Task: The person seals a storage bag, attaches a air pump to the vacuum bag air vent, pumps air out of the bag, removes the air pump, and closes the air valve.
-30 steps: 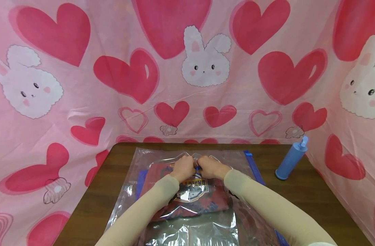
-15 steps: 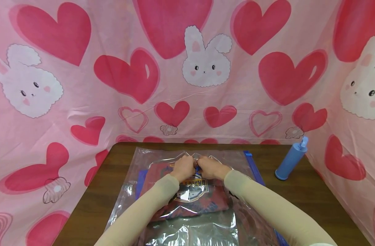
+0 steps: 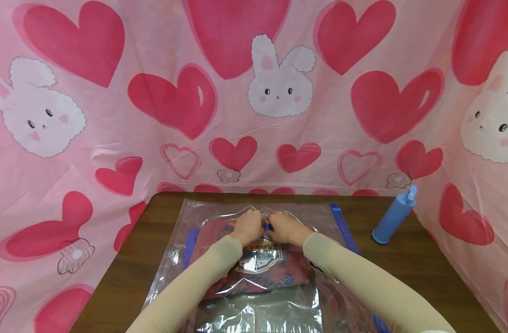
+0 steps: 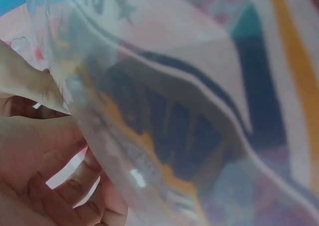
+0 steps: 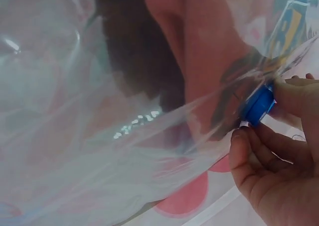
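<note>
A large clear vacuum storage bag [image 3: 220, 314] lies across the table, with folded red clothing [image 3: 270, 277] bearing a printed badge inside it. My left hand [image 3: 248, 228] grips the bag's plastic film near the valve; in the left wrist view its fingers curl at the raised film's edge. My right hand [image 3: 288, 228] is close beside it. In the right wrist view, the right thumb and fingers pinch the blue valve cap [image 5: 259, 105] on the film. The hands hide most of the valve in the head view.
A blue hand pump [image 3: 393, 219] stands on the wooden table [image 3: 424, 273] to the right. The bag's blue zip edge [image 3: 345, 226] runs along its right side. Pink curtains with hearts and rabbits [image 3: 280, 92] enclose the back and sides.
My right hand's fingers have shifted slightly, widening the gap between the hands where the blue valve shows. The left hand, bag and pump stay in place.
</note>
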### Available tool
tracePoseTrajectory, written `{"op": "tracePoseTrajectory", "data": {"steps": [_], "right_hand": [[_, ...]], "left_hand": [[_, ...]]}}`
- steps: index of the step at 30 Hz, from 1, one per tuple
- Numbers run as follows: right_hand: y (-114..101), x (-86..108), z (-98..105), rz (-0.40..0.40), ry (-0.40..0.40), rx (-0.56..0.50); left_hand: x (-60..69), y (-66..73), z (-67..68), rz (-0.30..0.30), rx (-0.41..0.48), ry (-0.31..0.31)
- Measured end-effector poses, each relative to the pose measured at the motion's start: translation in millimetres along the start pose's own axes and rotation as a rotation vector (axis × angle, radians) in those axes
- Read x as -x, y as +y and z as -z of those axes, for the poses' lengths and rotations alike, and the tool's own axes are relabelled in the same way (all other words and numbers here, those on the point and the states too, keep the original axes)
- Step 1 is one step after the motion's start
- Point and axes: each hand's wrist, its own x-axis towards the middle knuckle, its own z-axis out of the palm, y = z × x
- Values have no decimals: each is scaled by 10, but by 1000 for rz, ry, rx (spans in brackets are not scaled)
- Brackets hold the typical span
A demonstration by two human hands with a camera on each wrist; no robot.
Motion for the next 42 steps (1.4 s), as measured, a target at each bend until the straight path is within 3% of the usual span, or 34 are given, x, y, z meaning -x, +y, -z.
{"op": "tracePoseTrajectory", "data": {"steps": [10,15,26,35,42], "right_hand": [[-30,-1,-4,-37,-2,-26],[-41,-10,36,8,-39,-45],[-48,-12,-3,-1,25,-72],[1,-50,-28,83,36,-73],[-14,-53,-7,24,6,-64]], "left_hand": [[-4,-18,-29,-12,5,24],[-20,-28,-37,2,15,20],[-23,-27,-21,-2,-1,-12],[-23,-14,-24,11,-8,0],[-24,-2,-12,3,-7,-7]]}}
